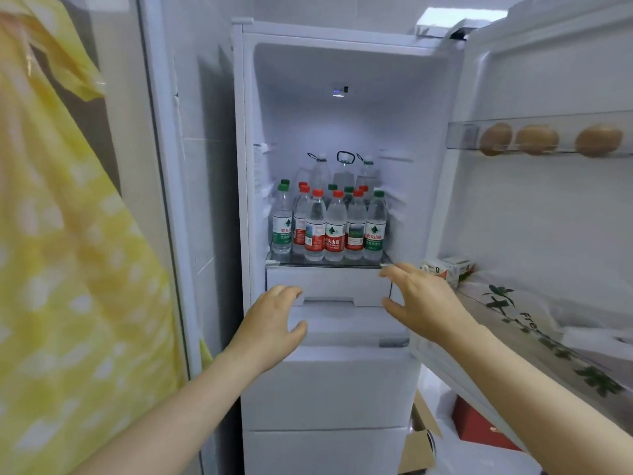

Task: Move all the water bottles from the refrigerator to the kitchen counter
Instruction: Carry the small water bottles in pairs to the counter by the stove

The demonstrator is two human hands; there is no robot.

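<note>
The white refrigerator [342, 39] stands open in front of me. Several small water bottles [334, 228] with red or green caps and labels stand packed together on its glass shelf [274, 260]. Behind them rise three larger clear bottles [344, 169] with black carry loops. My left hand [274, 320] hovers below the shelf's left end, fingers loosely bent, holding nothing. My right hand [421, 296] is spread out just below the shelf's right end, also holding nothing. Neither hand touches a bottle.
The open fridge door [548, 207] is at the right, with three eggs [534, 138] in its upper rack and a small carton [448, 267] lower down. Closed white drawers [329, 389] sit below the shelf. Yellow cloth [61, 252] hangs at left. Cardboard boxes [421, 447] lie on the floor.
</note>
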